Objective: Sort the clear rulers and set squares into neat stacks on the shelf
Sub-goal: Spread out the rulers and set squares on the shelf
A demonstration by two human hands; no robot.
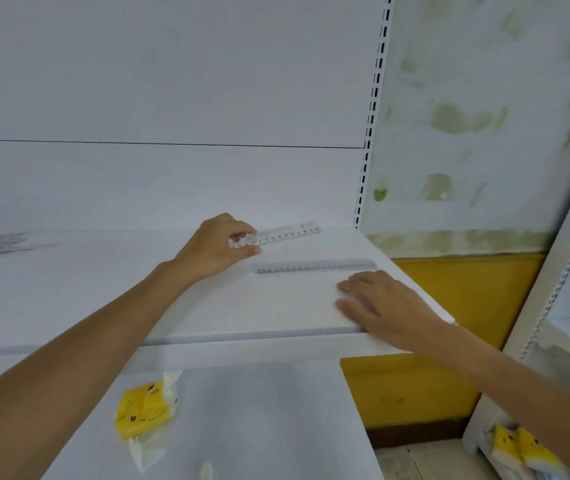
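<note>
Overhead, from the head camera, we look down on a white shelf (207, 306) with both our bare forearms reaching across it. Our left hand (217, 249) has thumb and fingers closed on the left end of a short clear ruler (283, 234), pinching it. The ruler slants up and to the right toward the back panel, with its printed numbers facing us. Whether its far end touches the shelf we cannot tell.

Nearer to us, a longer clear ruler (316, 265) lies flat on the shelf, roughly parallel to the front edge and free of either hand. It sits between the pinched ruler and our right hand (377, 303). That hand rests palm down by the right front corner, fingers straight and holding nothing, just in front of the long ruler's right end. Whether it touches the ruler is unclear.

A slotted upright (373, 109) rises at the shelf's back right corner. On the lower shelf lies a yellow tissue pack (145, 412), and more yellow packs (522, 445) sit at the bottom right.
</note>
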